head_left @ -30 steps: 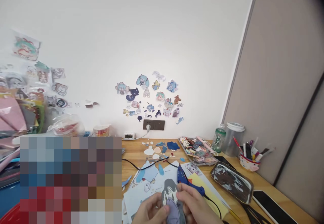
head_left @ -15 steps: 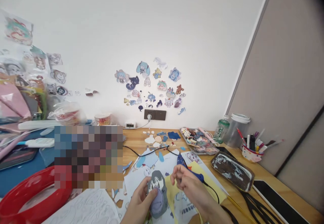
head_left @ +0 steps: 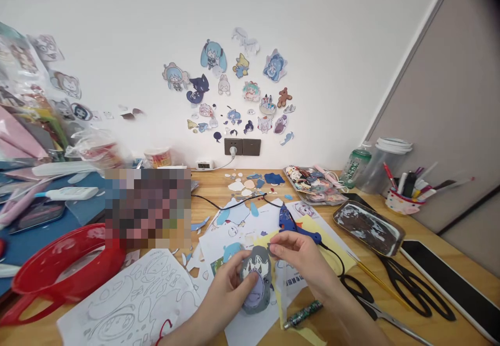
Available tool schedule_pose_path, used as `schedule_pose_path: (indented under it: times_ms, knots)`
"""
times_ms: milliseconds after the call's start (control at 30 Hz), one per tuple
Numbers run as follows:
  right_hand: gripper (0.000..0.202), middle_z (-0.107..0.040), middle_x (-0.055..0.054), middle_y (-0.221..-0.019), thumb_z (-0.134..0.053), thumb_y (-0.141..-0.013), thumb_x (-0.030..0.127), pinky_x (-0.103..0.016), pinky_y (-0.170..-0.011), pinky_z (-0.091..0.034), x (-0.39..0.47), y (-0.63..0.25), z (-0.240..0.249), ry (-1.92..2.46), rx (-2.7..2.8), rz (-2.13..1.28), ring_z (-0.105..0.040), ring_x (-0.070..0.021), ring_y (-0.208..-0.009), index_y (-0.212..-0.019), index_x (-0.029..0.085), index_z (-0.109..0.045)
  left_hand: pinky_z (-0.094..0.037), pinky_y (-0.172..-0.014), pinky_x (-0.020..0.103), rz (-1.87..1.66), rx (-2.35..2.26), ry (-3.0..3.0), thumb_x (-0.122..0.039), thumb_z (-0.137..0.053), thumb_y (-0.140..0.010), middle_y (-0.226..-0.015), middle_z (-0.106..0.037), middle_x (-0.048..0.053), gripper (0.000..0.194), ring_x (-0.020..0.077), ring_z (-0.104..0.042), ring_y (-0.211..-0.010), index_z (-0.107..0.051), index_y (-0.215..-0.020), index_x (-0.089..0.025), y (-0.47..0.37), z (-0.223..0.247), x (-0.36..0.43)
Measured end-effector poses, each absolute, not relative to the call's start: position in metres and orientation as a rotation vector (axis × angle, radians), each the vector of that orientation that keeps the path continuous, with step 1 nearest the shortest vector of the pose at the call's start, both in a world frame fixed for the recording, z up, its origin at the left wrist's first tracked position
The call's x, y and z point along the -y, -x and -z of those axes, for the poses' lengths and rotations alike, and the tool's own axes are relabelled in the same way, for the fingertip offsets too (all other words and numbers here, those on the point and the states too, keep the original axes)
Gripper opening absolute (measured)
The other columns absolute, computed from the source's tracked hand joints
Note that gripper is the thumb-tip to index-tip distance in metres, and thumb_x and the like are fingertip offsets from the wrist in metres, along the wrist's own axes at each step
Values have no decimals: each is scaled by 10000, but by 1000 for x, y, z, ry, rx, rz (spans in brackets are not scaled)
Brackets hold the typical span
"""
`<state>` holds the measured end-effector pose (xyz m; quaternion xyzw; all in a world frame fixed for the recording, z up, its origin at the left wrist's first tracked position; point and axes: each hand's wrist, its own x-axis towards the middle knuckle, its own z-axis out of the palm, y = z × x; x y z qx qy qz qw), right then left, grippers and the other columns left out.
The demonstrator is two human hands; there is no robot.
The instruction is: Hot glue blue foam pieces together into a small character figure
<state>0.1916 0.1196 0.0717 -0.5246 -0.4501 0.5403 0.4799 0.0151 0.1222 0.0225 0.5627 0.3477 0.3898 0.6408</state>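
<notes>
My left hand (head_left: 234,286) is closed around a grey character cutout (head_left: 266,283), its thumb lying on the lilac oval at the front. The cutout has a white, pointed face area and a dark grey border. At its upper right edge, the fingertips of my right hand (head_left: 291,247) are pinched on a small dark grey piece (head_left: 270,249), partly hidden by the fingers. Behind my right hand a blue glue gun (head_left: 287,220) lies on yellow paper (head_left: 332,246). A light blue cutout (head_left: 233,252) is just beyond my left fingers.
A dark patterned pen (head_left: 302,314) lies below my right wrist. Black-handled scissors (head_left: 375,309) and a brown tray (head_left: 369,227) are to the right. On the left are a printed line-art sheet (head_left: 133,299) and a red ring-shaped object (head_left: 35,262). Paper scraps (head_left: 236,185) lie farther back.
My right hand has moved in to the cutout's upper edge, its fingers now pinched together. My left hand still holds the cutout. The view has tipped down, showing more of the desk.
</notes>
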Motion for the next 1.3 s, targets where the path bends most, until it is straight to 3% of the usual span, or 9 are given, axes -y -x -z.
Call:
schedule_pose_path:
  times_ms: [133, 267, 400, 600, 800, 1100, 1300]
  knots:
    - [319, -664, -10, -820, -722, -636, 284, -271, -739, -449, -120, -192, -70, 1325, 1050, -1283, -592, -142, -772, -946, 213, -694, -449, -700, 262, -840, -886, -1426, -361, -542, -810, -758, -589, 7, 318, 199, -570, -848, -521, -1093, -218, -14, -17, -117]
    - [306, -654, 9, -707, -680, -682, 276, -261, -698, -461, -119, -189, -72, 1299, 1055, -1320, -578, -107, -642, -977, 193, -685, -447, -671, 249, -845, -902, -1438, -349, -537, -810, -785, -611, 17, 324, 188, -576, -802, -520, -1101, -207, -14, -17, -116]
    - [237, -640, 5, -623, -648, -711, 288, -259, -640, -468, -118, -191, -74, 1326, 1132, -1308, -564, -108, -586, -909, 164, -690, -441, -697, 246, -861, -854, -1401, -317, -528, -821, -915, -630, 32, 294, 172, -571, -823, -508, -1095, -210, -14, -21, -118]
    - [131, -663, -9, -703, -659, -694, 267, -270, -627, -478, -119, -194, -70, 1337, 1339, -1141, -597, -135, -634, -793, 183, -675, -450, -710, 277, -857, -857, -1375, -318, -528, -820, -917, -632, 52, 280, 193, -579, -828, -519, -1067, -187, -13, -26, -119]
    - [146, -694, -53, -859, -622, -724, 244, -312, -728, -499, -118, -187, -64, 1374, 1471, -994, -633, -189, -797, -832, 190, -703, -443, -721, 280, -860, -897, -1409, -304, -536, -805, -855, -619, 36, 283, 207, -571, -866, -530, -1062, -185, -12, -25, -121]
    - [141, -665, -50, -820, -599, -752, 206, -302, -694, -506, -116, -186, -67, 1335, 1585, -885, -625, -187, -780, -817, 207, -724, -435, -732, 259, -837, -872, -1423, -262, -513, -807, -905, -624, 26, 281, 200, -564, -896, -533, -1074, -178, -13, -31, -119]
    - [154, -653, -72, -802, -593, -757, 188, -301, -650, -504, -114, -184, -67, 1371, 1584, -854, -620, -189, -732, -823, 162, -730, -417, -772, 265, -831, -878, -1451, -224, -487, -820, -913, -607, 3, 313, 206, -552, -940, -510, -1129, -183, -10, -27, -110]
